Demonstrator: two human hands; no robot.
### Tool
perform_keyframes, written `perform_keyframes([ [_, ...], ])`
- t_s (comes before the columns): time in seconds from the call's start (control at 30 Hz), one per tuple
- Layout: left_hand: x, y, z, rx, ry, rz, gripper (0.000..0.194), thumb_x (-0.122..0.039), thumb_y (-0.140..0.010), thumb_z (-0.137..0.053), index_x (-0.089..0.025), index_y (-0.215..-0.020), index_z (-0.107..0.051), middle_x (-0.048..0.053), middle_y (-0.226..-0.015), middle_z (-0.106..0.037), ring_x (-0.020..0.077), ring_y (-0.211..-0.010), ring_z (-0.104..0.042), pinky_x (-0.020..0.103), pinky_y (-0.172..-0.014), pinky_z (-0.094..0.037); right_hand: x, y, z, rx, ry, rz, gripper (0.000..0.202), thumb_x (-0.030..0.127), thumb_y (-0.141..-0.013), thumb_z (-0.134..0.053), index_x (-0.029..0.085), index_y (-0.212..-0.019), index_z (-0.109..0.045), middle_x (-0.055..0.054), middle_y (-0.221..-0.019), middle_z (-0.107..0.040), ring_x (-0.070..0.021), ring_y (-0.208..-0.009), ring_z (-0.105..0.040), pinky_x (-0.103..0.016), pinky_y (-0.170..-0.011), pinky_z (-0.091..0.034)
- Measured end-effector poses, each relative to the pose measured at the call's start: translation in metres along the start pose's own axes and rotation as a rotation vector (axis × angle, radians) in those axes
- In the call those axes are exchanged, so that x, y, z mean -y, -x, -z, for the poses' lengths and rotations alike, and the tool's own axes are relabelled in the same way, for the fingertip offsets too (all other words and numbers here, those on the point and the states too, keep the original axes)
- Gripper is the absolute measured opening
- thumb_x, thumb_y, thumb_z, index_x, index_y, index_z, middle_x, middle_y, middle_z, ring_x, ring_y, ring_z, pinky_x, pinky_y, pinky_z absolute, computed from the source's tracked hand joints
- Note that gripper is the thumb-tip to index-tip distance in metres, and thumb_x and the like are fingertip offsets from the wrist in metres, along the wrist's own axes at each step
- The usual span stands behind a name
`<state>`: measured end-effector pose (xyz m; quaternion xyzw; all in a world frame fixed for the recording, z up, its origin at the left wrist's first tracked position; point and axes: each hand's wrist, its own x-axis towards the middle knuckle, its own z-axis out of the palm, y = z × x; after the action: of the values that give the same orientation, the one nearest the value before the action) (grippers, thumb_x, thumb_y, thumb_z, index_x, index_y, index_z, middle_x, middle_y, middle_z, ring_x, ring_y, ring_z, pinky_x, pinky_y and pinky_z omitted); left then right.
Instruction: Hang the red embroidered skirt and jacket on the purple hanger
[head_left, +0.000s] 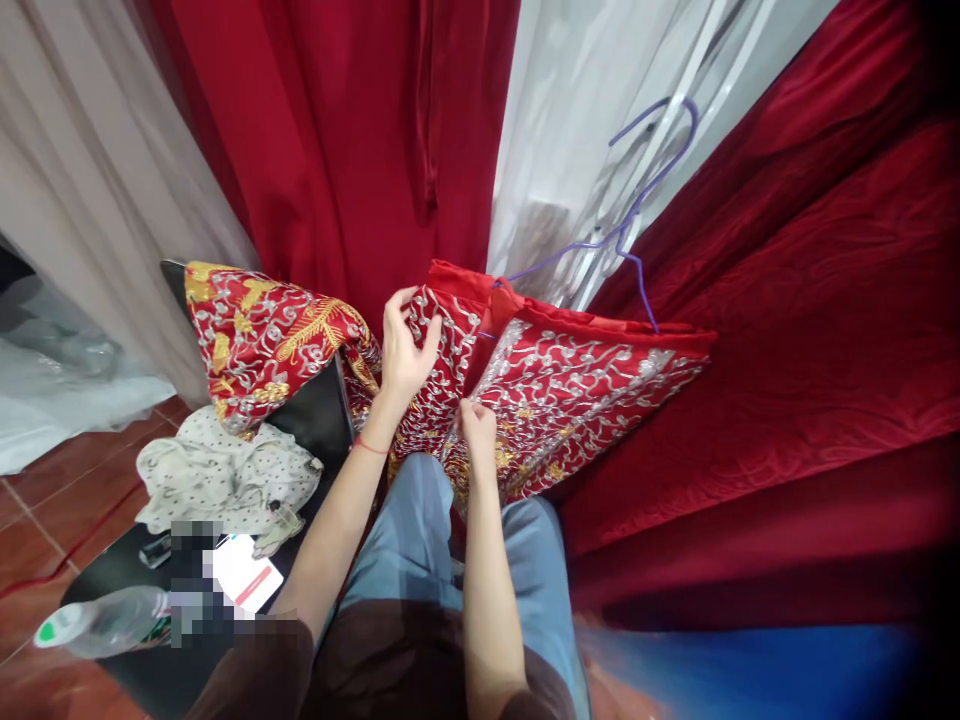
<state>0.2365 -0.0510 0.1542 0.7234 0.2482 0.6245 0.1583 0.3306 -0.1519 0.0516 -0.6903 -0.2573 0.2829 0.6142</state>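
Observation:
A red skirt-like garment (577, 385) with silver and gold embroidery hangs from a purple wire hanger (592, 243) in front of me. Its plain red top band has an opening below it, left of the middle. My left hand (407, 350) rests against the garment's upper left part, thumb apart from the curved fingers. Lower down, at the bottom of the opening, my right hand (478, 428) has its fingers pinched together on the garment. Whatever small part lies between those fingertips is hidden.
Another embroidered red and gold cloth (277, 340) drapes over a black chair (319, 410) at left. On the seat lie a dotted white cloth (225, 465), a white card or box (251, 575) and a plastic bottle (112, 620). Dark red curtains (795, 350) hang at right.

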Motion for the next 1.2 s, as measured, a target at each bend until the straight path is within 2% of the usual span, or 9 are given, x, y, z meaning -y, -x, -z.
perform_keyframes([
  [0.1, 0.007, 0.058, -0.001, -0.034, -0.083, 0.060, 0.023, -0.027, -0.096, -0.051, -0.018, -0.117, -0.050, 0.014, -0.122, -0.059, 0.0205, -0.114, -0.058, 0.036, -0.096, -0.051, 0.002, 0.000, 0.002, 0.090, -0.127, -0.012, 0.027, 0.045, -0.072, -0.052, 0.022, -0.057, -0.052, 0.006, -0.042, -0.044, -0.0091, -0.041, -0.032, -0.024, -0.045, -0.027],
  [0.17, 0.015, 0.098, -0.004, 0.168, -0.135, 0.111, 0.006, -0.024, -0.094, -0.053, -0.020, -0.097, -0.055, 0.008, -0.099, -0.063, 0.0186, -0.096, -0.060, 0.032, -0.086, -0.052, 0.003, 0.003, 0.001, 0.125, -0.201, -0.010, 0.023, 0.043, -0.069, -0.054, 0.022, -0.060, -0.051, 0.008, -0.042, -0.037, -0.0077, -0.042, -0.027, -0.023, -0.045, -0.024],
  [0.23, 0.023, 0.128, -0.008, 0.383, -0.165, 0.181, 0.007, -0.021, -0.087, -0.060, -0.020, -0.092, -0.055, 0.005, -0.093, -0.062, 0.0175, -0.089, -0.060, 0.028, -0.080, -0.050, 0.002, 0.007, 0.000, 0.144, -0.256, -0.003, 0.022, 0.042, -0.067, -0.055, 0.022, -0.060, -0.049, 0.010, -0.042, -0.031, -0.0070, -0.043, -0.023, -0.023, -0.045, -0.022],
  [0.3, 0.028, 0.144, -0.013, 0.471, -0.235, 0.263, 0.011, -0.020, -0.083, -0.063, -0.020, -0.090, -0.055, 0.003, -0.087, -0.062, 0.0167, -0.083, -0.060, 0.027, -0.075, -0.048, 0.000, 0.011, -0.002, 0.162, -0.291, 0.001, 0.021, 0.041, -0.066, -0.056, 0.022, -0.061, -0.049, 0.010, -0.043, -0.030, -0.0068, -0.044, -0.022, -0.022, -0.046, -0.021],
  [0.4, 0.029, 0.145, -0.019, 0.499, -0.358, 0.314, 0.005, -0.019, -0.085, -0.059, -0.021, -0.085, -0.054, 0.001, -0.082, -0.063, 0.0168, -0.078, -0.061, 0.026, -0.070, -0.044, -0.004, 0.014, -0.002, 0.176, -0.315, 0.010, 0.020, 0.039, -0.065, -0.058, 0.021, -0.061, -0.050, 0.010, -0.045, -0.034, -0.0067, -0.045, -0.024, -0.023, -0.047, -0.021],
  [0.57, 0.027, 0.133, -0.023, 0.667, -0.414, 0.215, 0.010, -0.012, -0.087, -0.053, -0.020, -0.088, -0.059, 0.007, -0.091, -0.070, 0.0209, -0.087, -0.068, 0.027, -0.068, -0.043, -0.008, 0.015, 0.000, 0.172, -0.353, 0.029, 0.017, 0.037, -0.064, -0.059, 0.020, -0.063, -0.056, 0.010, -0.045, -0.036, -0.0066, -0.045, -0.025, -0.023, -0.048, -0.021],
  [0.73, 0.028, 0.134, -0.025, 0.664, -0.420, 0.234, 0.020, -0.009, -0.088, -0.051, -0.017, -0.100, -0.064, 0.012, -0.098, -0.074, 0.0235, -0.092, -0.072, 0.028, -0.072, -0.048, 0.003, 0.019, -0.003, 0.150, -0.414, 0.027, 0.018, 0.038, -0.066, -0.059, 0.020, -0.066, -0.058, 0.010, -0.044, -0.037, -0.0068, -0.043, -0.025, -0.024, -0.047, -0.020],
  [1.0, 0.024, 0.136, -0.020, 0.637, -0.362, 0.235, 0.019, -0.013, -0.091, -0.051, -0.017, -0.103, -0.066, 0.012, -0.095, -0.075, 0.0231, -0.087, -0.073, 0.028, -0.072, -0.050, 0.056, 0.030, -0.002, 0.104, -0.464, 0.147, 0.016, 0.033, -0.073, -0.060, 0.018, -0.071, -0.064, 0.008, -0.045, -0.044, -0.0063, -0.043, -0.032, -0.023, -0.047, -0.024],
  [1.2, 0.008, 0.131, -0.023, 0.684, -0.391, 0.225, 0.013, -0.020, -0.094, -0.053, -0.016, -0.098, -0.064, 0.010, -0.086, -0.074, 0.0223, -0.076, -0.071, 0.028, -0.066, -0.047, 0.099, 0.016, 0.001, 0.010, -0.464, 0.247, 0.018, 0.034, -0.074, -0.060, 0.017, -0.075, -0.066, 0.007, -0.048, -0.049, -0.0063, -0.042, -0.034, -0.023, -0.044, -0.023],
])
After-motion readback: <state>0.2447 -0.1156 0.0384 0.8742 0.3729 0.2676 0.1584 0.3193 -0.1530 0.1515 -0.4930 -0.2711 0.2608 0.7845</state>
